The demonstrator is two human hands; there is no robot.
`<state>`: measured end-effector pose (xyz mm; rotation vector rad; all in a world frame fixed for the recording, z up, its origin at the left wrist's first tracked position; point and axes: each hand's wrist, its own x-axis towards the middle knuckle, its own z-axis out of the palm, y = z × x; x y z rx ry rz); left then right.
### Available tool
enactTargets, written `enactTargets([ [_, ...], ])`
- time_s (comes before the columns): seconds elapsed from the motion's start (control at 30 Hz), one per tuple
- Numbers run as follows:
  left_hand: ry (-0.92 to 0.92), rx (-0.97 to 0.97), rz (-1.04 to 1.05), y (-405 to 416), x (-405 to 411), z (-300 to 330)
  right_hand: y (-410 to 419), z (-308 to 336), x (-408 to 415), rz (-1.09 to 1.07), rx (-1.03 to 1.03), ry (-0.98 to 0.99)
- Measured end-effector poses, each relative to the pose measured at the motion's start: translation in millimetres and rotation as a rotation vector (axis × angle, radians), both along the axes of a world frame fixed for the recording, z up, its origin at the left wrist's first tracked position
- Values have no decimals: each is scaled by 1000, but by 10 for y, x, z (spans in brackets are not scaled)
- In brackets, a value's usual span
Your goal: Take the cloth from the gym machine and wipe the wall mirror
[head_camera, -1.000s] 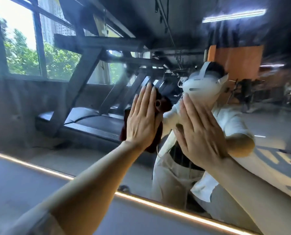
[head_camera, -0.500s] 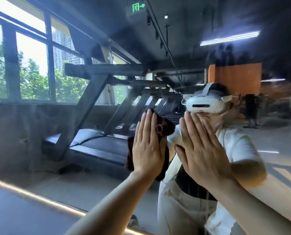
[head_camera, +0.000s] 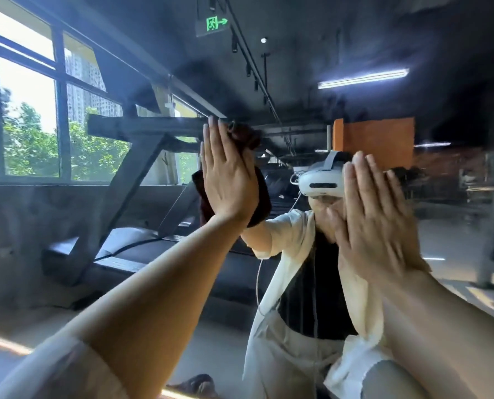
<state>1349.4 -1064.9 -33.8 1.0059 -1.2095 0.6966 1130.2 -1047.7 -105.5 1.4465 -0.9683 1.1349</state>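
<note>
The wall mirror (head_camera: 355, 47) fills nearly the whole view. My left hand (head_camera: 225, 177) lies flat with straight fingers and presses a dark brown cloth (head_camera: 261, 197) against the glass; the cloth shows around the palm's right edge and above the fingertips. To the right, my right hand (head_camera: 375, 217) rests flat on the mirror, fingers straight, holding nothing. Most of the cloth is hidden behind my left palm.
The mirror reflects a person in a white shirt and white headset (head_camera: 320, 182), a row of treadmills (head_camera: 130, 156) along large windows (head_camera: 29, 110), an orange panel (head_camera: 381, 139) and a ceiling light (head_camera: 364, 79). A lit strip (head_camera: 1, 344) runs along the mirror's lower edge.
Both hands have slid upward on the mirror, the left hand carrying the cloth up with it. The view has tilted up, showing more ceiling and an exit sign.
</note>
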Motion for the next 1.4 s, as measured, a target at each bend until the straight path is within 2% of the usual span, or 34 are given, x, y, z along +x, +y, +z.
enactTargets([
  [0.17,-299,-101,-8,51,-631,-192,2,-219,75,-50,30,39],
  [0.33,-479,-8,-12,89,-715,-948,34,-736,70,8,64,134],
  [0.47,-530,36,28,106,-691,-1595,29,-1316,-12,20,116,191],
  [0.63,-513,92,9,163,-723,-2336,112,-1994,-29,40,201,135],
  [0.8,-580,171,-24,256,-685,-3155,280,-2575,1,-3,313,108],
  [0.97,-640,315,-68,509,-647,-3911,416,-2785,-131,-54,421,217],
  [1.07,-742,380,-77,589,-466,-3991,507,-2772,-184,-37,469,215],
  [1.13,-634,378,-49,547,-268,-3880,541,-2762,-195,-28,482,203],
  [1.23,-86,434,-6,454,72,-3683,554,-2789,-160,-44,504,173],
  [1.3,168,470,-70,428,122,-3646,552,-2804,-94,-50,506,139],
  [1.4,273,502,-150,475,-196,-3770,550,-2834,-3,-28,508,81],
])
